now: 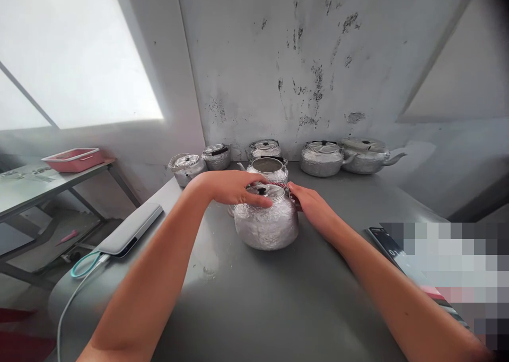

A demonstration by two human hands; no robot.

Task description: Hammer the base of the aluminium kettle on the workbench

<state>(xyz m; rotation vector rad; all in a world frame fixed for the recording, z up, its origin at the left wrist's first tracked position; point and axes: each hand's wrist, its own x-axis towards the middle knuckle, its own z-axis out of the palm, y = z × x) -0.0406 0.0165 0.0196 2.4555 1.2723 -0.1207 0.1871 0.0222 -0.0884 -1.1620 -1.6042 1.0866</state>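
A round, hammered silver metal kettle (266,227) is in front of me over the grey table, its lid (272,192) on with a black knob. My left hand (238,186) comes over the top from the left, thumb along the front of the lid and fingers behind the knob, gripping the kettle's top. At the right side my right hand (310,200) is closed on the kettle by the handle's base; most of its fingers are hidden. A red-wrapped handle (278,184) shows between the hands. Just behind stands a kettle without a lid (267,165).
More metal kettles line the wall, including a left one (186,168) and a far-right one (363,158). A power bank (131,229) with cables lies at left, a phone (387,243) at right. A pink basin (73,160) stands on another table (24,200).
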